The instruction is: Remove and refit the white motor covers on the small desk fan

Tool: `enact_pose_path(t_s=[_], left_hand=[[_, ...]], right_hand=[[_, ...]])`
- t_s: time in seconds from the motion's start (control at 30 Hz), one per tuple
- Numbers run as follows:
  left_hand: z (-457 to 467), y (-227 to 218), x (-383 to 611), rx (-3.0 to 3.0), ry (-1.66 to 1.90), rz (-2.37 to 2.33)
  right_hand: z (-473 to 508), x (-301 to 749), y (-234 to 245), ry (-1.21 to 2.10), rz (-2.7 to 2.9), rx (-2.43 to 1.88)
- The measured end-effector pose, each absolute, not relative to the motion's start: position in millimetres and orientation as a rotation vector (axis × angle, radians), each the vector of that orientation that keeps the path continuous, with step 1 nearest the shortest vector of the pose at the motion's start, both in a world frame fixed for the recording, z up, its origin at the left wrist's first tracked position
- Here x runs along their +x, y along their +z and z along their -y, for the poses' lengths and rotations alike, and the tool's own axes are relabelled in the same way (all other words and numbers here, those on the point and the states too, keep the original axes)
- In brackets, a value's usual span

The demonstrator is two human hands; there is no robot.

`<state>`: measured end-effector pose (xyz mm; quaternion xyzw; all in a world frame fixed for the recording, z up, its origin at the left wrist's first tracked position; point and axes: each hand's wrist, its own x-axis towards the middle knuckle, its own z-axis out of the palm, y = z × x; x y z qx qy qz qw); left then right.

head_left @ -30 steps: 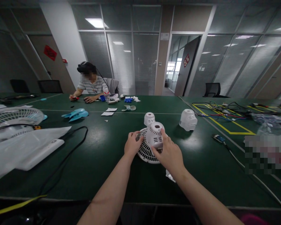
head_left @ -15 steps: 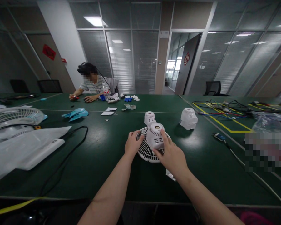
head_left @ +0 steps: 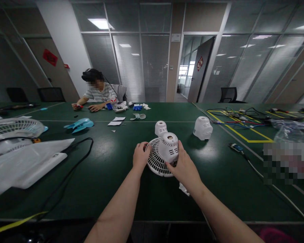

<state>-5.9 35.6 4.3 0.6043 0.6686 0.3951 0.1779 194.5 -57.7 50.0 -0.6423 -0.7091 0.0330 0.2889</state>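
A round white fan grille [head_left: 155, 161] lies on the green table in front of me. Over its middle sits a white vented motor housing [head_left: 169, 149], its round hole facing up. My left hand [head_left: 141, 158] grips the grille's left rim with bent fingers. On the right side of the housing, my right hand [head_left: 185, 166] has its thumb low at the front and its fingers round the side; some fingertips are hidden. Just behind the grille is a smaller-looking white housing [head_left: 160, 128]. A small crinkled plastic packet [head_left: 184, 189] lies below my right hand.
Another white housing [head_left: 203, 128] stands to the right. Blue fan blades [head_left: 79, 125], a larger fan [head_left: 15, 130] and a white plastic bag [head_left: 22, 165] are on the left. A plugged cable [head_left: 235, 147] runs along the right. Across the table sits a person [head_left: 98, 91].
The fingers of my right hand have slid from the top of the housing down to its right side. My left hand stays on the grille rim. The view has shifted slightly.
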Motion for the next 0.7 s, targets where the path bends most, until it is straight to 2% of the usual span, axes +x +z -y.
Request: enact_pose_path(t_s=[0.2, 0.5, 0.7], left_hand=[[-38.7, 0.7, -7.4, 1.689, 1.082, -1.883], [-41.1, -4.6, -9.0, 1.711, 0.962, -1.826], [-43.0, -6.9, -9.0, 1.721, 0.94, -1.841]], right_hand=[[62.2, 243.6, 50.2, 0.017, 1.825, -1.753], [77.3, 393.6, 41.4, -0.096, 1.543, -2.012], [83.5, 424.8, 39.1, -0.146, 1.48, -2.021]])
